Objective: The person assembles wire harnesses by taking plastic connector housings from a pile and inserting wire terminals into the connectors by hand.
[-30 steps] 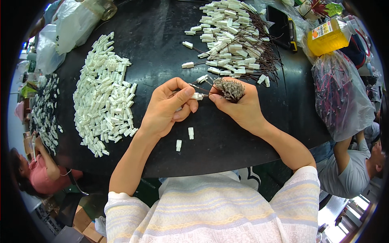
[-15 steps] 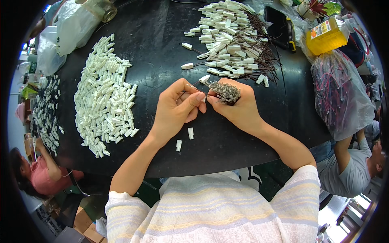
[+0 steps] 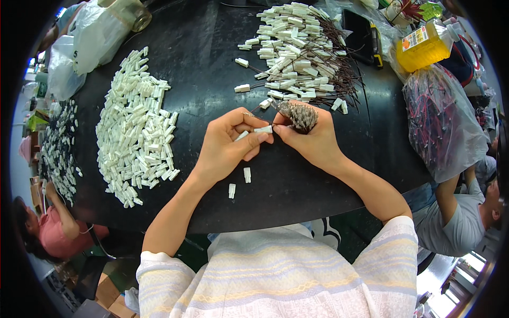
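Note:
Over the near middle of the black table my hands almost meet. Thumb and fingers of my left hand (image 3: 222, 139) pinch a small white plastic connector housing (image 3: 263, 129), and a second white housing (image 3: 241, 136) shows between its fingers. My right hand (image 3: 321, 146) is closed round a thick bundle of thin dark wires (image 3: 301, 115) with metal terminals at their ends. Its thumb and fingertip touch the housing's right end, at a wire. Just beyond the fingertips is another white connector (image 3: 265, 103), a wire near it. Two loose housings (image 3: 247, 175) lie below my left hand.
A big heap of white housings (image 3: 135, 132) spreads at left. Beyond my hands lies a pile of connectors with brown wires (image 3: 297, 58). At right are a cutter knife (image 3: 376, 45), a bottle of yellow liquid (image 3: 424, 47) and a bag of wires (image 3: 442, 119). People sit on both sides.
The housing at my left fingertips now shows lengthwise against my right fingertips, and a second one shows in the left hand. The wire bundle has tilted slightly in my right hand.

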A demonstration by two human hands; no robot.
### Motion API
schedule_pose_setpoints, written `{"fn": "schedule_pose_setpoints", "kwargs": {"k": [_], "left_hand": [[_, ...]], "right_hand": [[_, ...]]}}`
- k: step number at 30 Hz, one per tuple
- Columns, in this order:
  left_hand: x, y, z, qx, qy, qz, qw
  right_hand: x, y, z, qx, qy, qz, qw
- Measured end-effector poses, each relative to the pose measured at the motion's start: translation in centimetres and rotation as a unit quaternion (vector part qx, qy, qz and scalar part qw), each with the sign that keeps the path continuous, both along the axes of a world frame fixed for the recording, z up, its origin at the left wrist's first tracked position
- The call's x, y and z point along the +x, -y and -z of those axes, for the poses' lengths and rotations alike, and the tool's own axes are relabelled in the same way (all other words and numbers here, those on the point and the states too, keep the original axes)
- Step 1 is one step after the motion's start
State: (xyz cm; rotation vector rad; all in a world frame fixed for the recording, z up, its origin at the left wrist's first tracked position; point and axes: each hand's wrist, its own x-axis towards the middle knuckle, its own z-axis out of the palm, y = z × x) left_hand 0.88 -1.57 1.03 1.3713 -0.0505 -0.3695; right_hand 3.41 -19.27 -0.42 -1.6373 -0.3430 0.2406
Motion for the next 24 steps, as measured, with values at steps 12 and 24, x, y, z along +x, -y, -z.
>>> {"fn": "schedule_pose_setpoints", "kwargs": {"k": [12, 24], "left_hand": [[-1.3, -2.7, -3.8, 0.433, 0.243, 0.251, 0.831], [-1.2, -2.4, -1.1, 0.244, 0.138, 0.037, 0.959]], "right_hand": [[2.0, 0.9, -1.1, 0.047, -0.072, 0.128, 0.988], [1.2, 0.2, -1.7, -0.002, -0.105, 0.100, 0.989]]}}
